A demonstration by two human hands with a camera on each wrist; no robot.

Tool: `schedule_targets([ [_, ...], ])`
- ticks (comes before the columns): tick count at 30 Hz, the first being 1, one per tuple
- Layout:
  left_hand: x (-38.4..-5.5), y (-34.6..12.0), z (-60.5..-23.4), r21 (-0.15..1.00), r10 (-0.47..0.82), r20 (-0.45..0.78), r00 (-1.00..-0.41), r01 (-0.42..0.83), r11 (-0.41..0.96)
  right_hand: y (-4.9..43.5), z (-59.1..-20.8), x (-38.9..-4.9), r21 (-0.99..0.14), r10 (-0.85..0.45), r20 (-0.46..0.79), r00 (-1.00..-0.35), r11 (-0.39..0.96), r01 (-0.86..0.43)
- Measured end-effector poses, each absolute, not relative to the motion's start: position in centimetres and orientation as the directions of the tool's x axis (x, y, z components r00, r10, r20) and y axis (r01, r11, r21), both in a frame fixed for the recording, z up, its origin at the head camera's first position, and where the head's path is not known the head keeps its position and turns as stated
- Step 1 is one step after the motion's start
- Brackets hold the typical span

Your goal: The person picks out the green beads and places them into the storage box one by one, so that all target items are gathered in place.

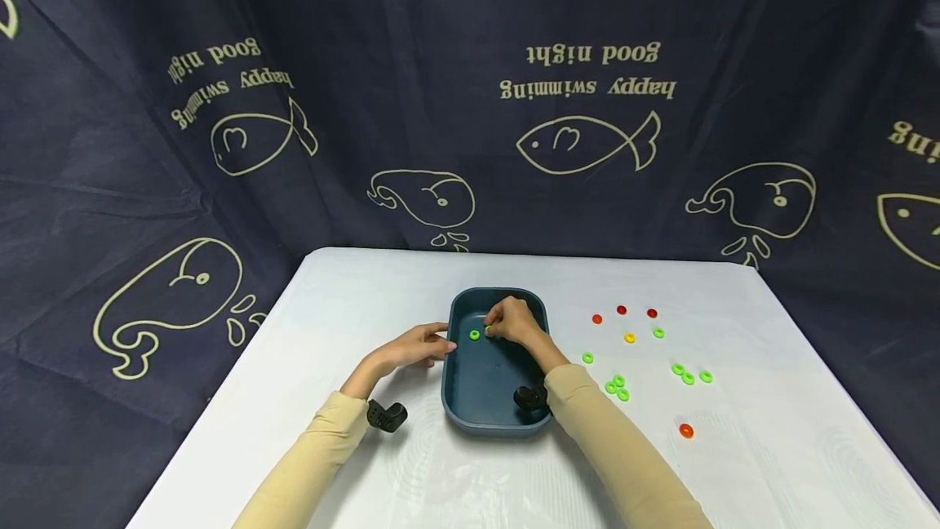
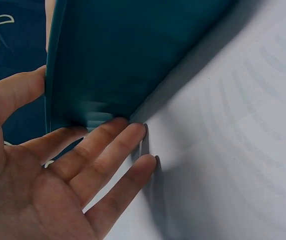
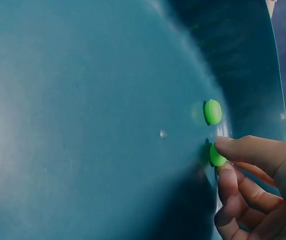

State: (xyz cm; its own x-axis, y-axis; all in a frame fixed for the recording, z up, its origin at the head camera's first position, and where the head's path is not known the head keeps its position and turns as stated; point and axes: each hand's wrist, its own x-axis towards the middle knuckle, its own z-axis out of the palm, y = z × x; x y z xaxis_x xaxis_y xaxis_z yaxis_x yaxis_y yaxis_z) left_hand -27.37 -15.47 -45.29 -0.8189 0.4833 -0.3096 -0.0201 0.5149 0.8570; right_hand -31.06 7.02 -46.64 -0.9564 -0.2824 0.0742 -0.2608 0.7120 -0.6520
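Observation:
A dark blue rectangular tray [image 1: 485, 429] stands on the white table. At its left side, my left hand [image 1: 411, 347] holds the wall, thumb over the rim and fingers against the outside, as the left wrist view [image 2: 77, 165] of the hand shows. Inside, near the far end, my right hand [image 1: 514, 321] pinches a small green ring [image 3: 217, 156] between thumb and finger, low against the tray's floor. Another green ring [image 1: 474, 335] lies beside it on the floor of the tray. Part of the pinched ring is hidden by the fingers.
Right of the tray, several green rings [image 1: 619, 380] lie scattered on the table [image 1: 771, 464]. Among them are a yellow ring [image 1: 629, 338], red rings [image 1: 652, 313] towards the back and an orange-red ring [image 1: 686, 430] nearer the front. A dark patterned cloth [image 1: 470, 104] hangs behind.

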Motion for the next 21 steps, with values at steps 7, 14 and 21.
schedule_targets([
  [7, -27.2, -15.5, -45.3, 0.858, 0.486, -0.310, -0.817, -0.020, 0.512, 7.4, -46.4, -31.0, -0.666, -0.293, 0.078, -0.953, 0.696, -0.268],
  [14, -27.3, -15.4, -45.4, 0.860, 0.494, -0.308, -0.813, -0.016, 0.510, 8.7, -45.2, -31.6, -0.714, -0.322, 0.102, -0.941, 0.636, -0.295],
  [21, -27.5, -15.5, -45.4, 0.860, 0.485, -0.309, -0.818, -0.022, 0.510, 10.3, -43.2, -32.4, -0.732, -0.314, 0.176, -0.933, 0.592, -0.337],
])
